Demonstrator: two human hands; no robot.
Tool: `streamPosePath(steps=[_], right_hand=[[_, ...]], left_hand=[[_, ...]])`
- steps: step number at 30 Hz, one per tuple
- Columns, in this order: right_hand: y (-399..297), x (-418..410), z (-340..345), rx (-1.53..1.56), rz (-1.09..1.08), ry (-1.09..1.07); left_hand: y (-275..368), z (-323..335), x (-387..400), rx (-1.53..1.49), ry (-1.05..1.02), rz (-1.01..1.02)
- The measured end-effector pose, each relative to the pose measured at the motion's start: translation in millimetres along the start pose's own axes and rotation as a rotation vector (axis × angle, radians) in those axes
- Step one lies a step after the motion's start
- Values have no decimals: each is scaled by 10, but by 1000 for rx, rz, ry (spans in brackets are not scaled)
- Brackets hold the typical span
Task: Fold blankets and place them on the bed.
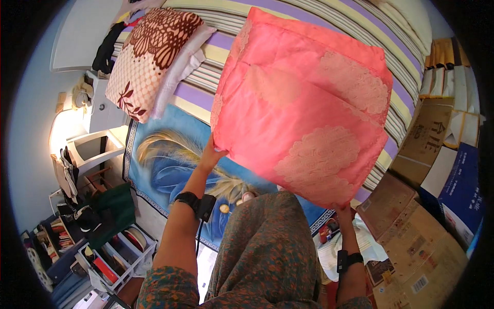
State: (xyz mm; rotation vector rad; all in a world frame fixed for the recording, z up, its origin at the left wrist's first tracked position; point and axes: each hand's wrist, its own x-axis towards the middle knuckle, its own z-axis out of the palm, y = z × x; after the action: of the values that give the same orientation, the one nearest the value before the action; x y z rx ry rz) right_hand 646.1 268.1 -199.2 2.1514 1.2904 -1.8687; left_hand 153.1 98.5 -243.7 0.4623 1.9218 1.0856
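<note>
A large pink satin cloth or cover [270,112] with paler flower patches is spread out before me, over a striped bed sheet [198,94]. My left hand [212,154] grips its lower left corner. At the near right corner, my right hand [342,212] pinches the edge; the fingers there are partly hidden by the fabric. The cloth looks nearly square, with soft creases across it. To its left on the bed lies a patterned brown and cream pillow [154,58], resting on a white folded fabric [181,73].
A blue rug with a feather print [162,170] covers the floor below the bed. Cardboard boxes [420,247] are stacked along the right side. At lower left stand a white storage basket [127,278] and a white chair [115,143]. A lit lamp [63,127] glows beside a white cabinet [106,108].
</note>
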Motion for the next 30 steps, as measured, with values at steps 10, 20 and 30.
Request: streamPosePath(steps=[10,20,30], right_hand=[[301,200,-1,510,2,21],[-312,-315,109,653,-229,9],[-427,-953,-352,485,-328,158]], left_hand=[[-361,-154,-50,-177,-154,-165],[19,-278,-541,-110,-71,-109],[505,-417,-1281,18,-87,-89]])
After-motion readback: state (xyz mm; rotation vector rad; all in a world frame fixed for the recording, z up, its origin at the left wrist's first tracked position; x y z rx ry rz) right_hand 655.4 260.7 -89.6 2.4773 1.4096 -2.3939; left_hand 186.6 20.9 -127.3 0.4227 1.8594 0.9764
